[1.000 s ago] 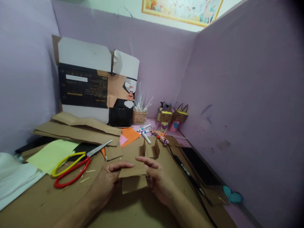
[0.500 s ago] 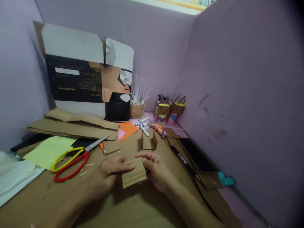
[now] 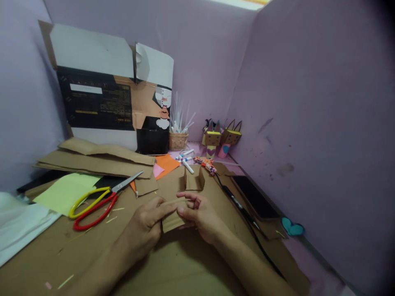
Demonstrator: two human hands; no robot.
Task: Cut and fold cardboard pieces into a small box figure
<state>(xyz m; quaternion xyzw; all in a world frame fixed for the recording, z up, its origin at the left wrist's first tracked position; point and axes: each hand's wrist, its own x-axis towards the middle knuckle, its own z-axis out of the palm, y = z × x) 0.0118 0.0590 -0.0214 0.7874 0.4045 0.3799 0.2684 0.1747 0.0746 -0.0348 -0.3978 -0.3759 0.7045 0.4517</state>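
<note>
A small brown piece of cardboard [image 3: 173, 220] with crease lines is held up between both hands, above the cardboard-covered table. My left hand [image 3: 149, 220] grips its left side, index finger stretched along the upper face. On the other side my right hand [image 3: 200, 216] pinches the right edge, thumb on top and fingers partly behind. Just beyond the hands stands a folded cardboard piece [image 3: 194, 181] with two upright sides. To the left lie scissors [image 3: 95, 207] with one yellow and one red handle, blades parted slightly.
Cardboard strips [image 3: 95, 160] and a yellow-green sheet [image 3: 68, 193] lie at left. A glue gun [image 3: 206, 164], its black cord, and a dark phone-like slab [image 3: 256, 196] are at right. Behind stand a printed box [image 3: 95, 102], a basket [image 3: 178, 142] and cardboard cat figures [image 3: 212, 139].
My right thumb has moved onto the top face of the cardboard, and my left index finger reaches farther across it. The view has tipped down slightly.
</note>
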